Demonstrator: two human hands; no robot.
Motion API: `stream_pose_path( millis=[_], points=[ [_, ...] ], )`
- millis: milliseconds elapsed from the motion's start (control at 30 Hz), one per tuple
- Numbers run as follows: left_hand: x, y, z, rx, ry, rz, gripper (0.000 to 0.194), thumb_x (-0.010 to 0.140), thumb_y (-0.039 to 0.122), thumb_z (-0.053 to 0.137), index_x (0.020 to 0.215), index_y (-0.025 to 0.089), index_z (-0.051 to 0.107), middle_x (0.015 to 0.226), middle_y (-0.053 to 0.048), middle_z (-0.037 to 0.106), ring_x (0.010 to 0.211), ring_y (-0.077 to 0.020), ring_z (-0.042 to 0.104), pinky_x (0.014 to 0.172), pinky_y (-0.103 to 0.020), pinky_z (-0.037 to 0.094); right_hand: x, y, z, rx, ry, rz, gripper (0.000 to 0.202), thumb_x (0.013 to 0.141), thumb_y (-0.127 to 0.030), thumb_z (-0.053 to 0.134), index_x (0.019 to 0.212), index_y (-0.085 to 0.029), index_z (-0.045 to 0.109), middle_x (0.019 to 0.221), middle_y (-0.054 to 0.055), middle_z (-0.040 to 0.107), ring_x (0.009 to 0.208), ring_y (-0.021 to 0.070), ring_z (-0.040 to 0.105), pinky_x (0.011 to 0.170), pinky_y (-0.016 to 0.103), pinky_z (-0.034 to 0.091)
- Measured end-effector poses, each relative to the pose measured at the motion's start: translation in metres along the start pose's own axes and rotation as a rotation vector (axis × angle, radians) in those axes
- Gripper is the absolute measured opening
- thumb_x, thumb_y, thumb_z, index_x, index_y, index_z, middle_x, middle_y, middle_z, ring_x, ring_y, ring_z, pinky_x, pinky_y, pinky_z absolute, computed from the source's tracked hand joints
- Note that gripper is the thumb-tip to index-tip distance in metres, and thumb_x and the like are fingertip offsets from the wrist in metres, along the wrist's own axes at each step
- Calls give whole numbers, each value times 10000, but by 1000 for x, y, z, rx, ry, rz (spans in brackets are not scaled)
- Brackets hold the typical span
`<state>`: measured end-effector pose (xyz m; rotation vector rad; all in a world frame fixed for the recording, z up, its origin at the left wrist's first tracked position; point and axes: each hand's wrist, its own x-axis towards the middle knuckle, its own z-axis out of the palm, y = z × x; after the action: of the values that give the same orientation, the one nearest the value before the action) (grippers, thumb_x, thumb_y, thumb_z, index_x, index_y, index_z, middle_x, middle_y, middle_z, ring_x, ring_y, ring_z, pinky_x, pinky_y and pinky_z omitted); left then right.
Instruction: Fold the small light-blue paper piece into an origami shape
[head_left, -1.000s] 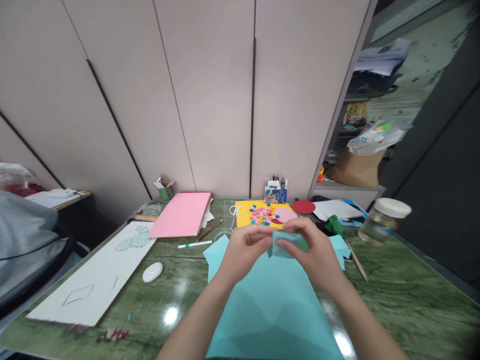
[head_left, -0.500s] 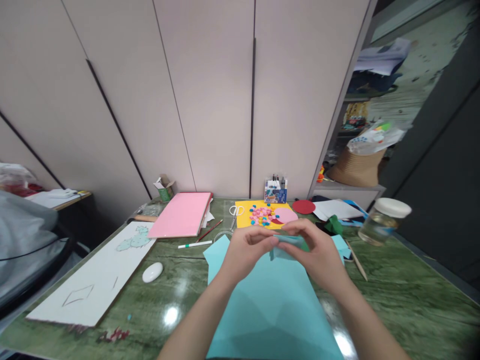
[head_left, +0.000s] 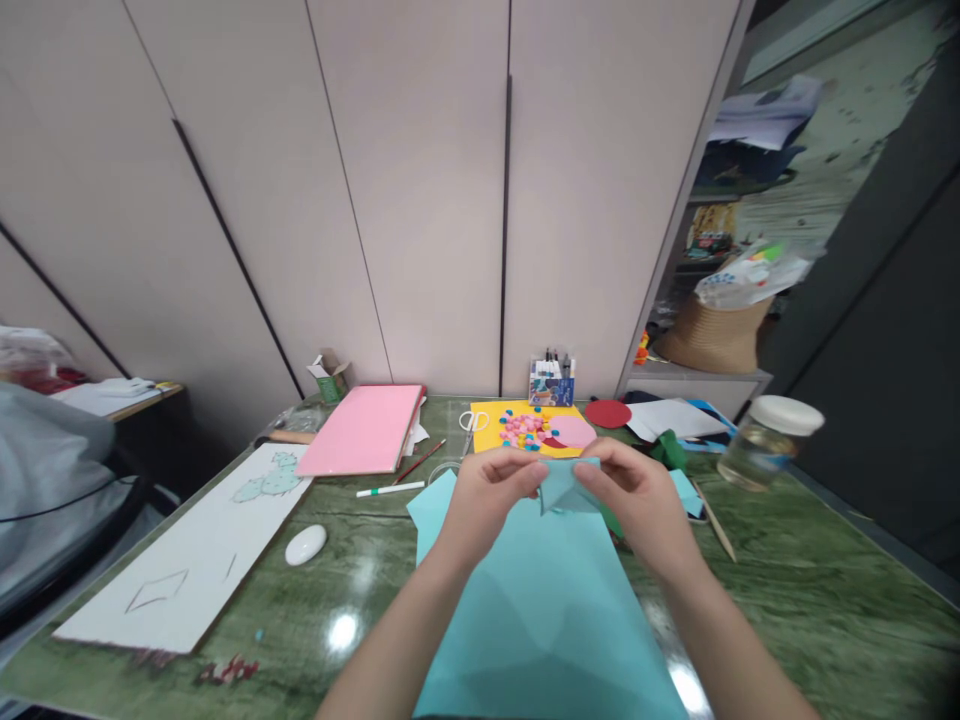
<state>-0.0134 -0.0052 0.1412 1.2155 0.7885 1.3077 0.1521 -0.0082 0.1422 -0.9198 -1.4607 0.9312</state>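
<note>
A small folded piece of light blue paper (head_left: 568,486) is held up between both hands. My left hand (head_left: 491,500) pinches its left edge between thumb and fingers. At its right edge my right hand (head_left: 637,500) is closed on it the same way, thumb on the near face. Beneath them lies a large light blue sheet (head_left: 547,610) on the green table. Just beyond the hands is a yellow sheet (head_left: 487,437) with pink, blue and yellow small pieces (head_left: 523,430) and a pink paper circle (head_left: 574,431).
At the left are a pink folder (head_left: 367,430), a white board with drawings (head_left: 180,560) and a white oval object (head_left: 305,545). White-handled scissors (head_left: 473,421) lie behind the hands. To the right stand a lidded jar (head_left: 766,445) and a wooden stick (head_left: 716,522).
The small blue paper has been tilted so its face now shows more. The fingers of both hands have shifted along it, and my right hand has moved slightly right.
</note>
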Motion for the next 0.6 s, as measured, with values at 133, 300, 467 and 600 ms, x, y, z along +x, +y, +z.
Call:
stream_pose_path(
  millis=[133, 300, 467, 600],
  points=[
    [-3, 4, 3, 65, 19, 31, 152, 664, 284, 713, 683, 135, 693, 646, -8, 636, 562, -83, 541, 559, -203, 448, -2, 3, 0, 19, 17, -41, 213, 774, -321, 626, 635, -185, 539, 643, -25, 492, 617, 110, 423, 555, 222, 323],
    [-4, 6, 5, 89, -1, 55, 180, 675, 229, 709, 833, 155, 668, 653, 6, 633, 592, -92, 581, 582, -203, 469, -4, 6, 0, -1, 40, -64, 250, 827, -330, 563, 632, -184, 505, 625, -30, 434, 577, 105, 353, 520, 240, 269],
    [-6, 3, 3, 168, -31, 171, 168, 718, 202, 676, 882, 178, 649, 705, 6, 615, 637, -92, 589, 618, -201, 484, -6, 4, 1, -77, 102, -84, 273, 866, -347, 493, 649, -181, 487, 619, -29, 390, 575, 111, 323, 517, 251, 251],
    [-8, 2, 3, 246, -15, 195, 135, 724, 195, 668, 859, 185, 673, 758, -11, 638, 669, -98, 594, 650, -206, 491, -8, 2, 2, -144, 133, -85, 294, 881, -367, 450, 655, -182, 486, 604, -29, 375, 569, 115, 327, 511, 246, 263]
  ],
)
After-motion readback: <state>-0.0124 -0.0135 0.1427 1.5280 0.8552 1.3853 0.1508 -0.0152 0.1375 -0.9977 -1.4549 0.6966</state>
